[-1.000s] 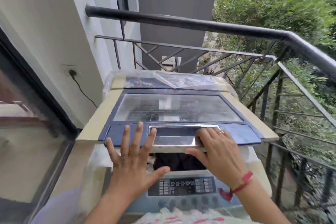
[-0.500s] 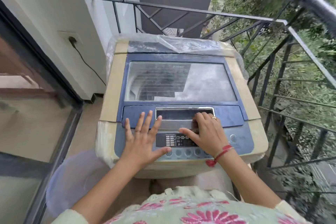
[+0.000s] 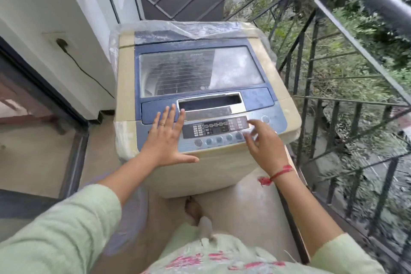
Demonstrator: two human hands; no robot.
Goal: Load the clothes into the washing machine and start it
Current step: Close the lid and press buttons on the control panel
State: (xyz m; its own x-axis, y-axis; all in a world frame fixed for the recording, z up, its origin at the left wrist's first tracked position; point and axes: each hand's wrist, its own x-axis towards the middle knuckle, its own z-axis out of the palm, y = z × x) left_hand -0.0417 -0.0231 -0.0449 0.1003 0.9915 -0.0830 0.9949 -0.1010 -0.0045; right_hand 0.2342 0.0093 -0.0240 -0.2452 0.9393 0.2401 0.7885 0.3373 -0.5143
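balcony, pale floor. wall on the left with a socket [image 3: 60,42]; its dark cord drops toward the washing machine [image 3: 211,176], which stands against the metal railing [image 3: 378,0] on the right.

- left grip [image 3: 164,140]: fingers straight and spread, holding nothing. fingertips rest on the blue front edge of the lid [image 3: 200,71], palm over the machine's front-left corner.
- lid: down flat. the glass mirrors sky and building, so the drum's contents cannot be read. no clothes in sight anywhere outside the machine.
- control panel [image 3: 214,128]: long axis runs left to right along the front edge, with a row of round buttons [image 3: 219,139] below the display.
- right grip [image 3: 264,147]: fingers apart and loosely bent, empty, blurred. fingertips sit over the panel's right end, at the last buttons of the row. contact with a button: cannot tell.

judgement: loading looks finished and starting remains. the right grip is the nearer one, and the buttons lie just ahead of and left of its fingertips.
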